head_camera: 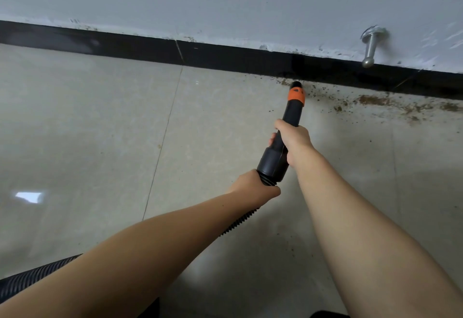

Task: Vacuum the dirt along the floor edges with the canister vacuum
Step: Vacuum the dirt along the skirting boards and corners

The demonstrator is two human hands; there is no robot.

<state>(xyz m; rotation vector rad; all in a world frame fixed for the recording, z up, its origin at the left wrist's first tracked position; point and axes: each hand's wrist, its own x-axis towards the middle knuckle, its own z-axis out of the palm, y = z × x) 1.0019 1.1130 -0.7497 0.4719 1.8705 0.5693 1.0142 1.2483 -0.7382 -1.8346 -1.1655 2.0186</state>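
Floor tiles [100,122]: glossy, smooth. Skirting [225,56] above them: glossy black. Door stop [370,47] above skirting: polished metal. Vacuum nozzle [292,110]: matt plastic. Hose [240,221]: ribbed.

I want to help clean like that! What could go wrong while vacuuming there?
The metal doorstop sticks out of the wall just right of the nozzle, so sweeping toward the dirt might knock into it. The hose trails back under the left hand and could tug or snag. The right hand may push crumbs along the black baseboard instead of catching them.
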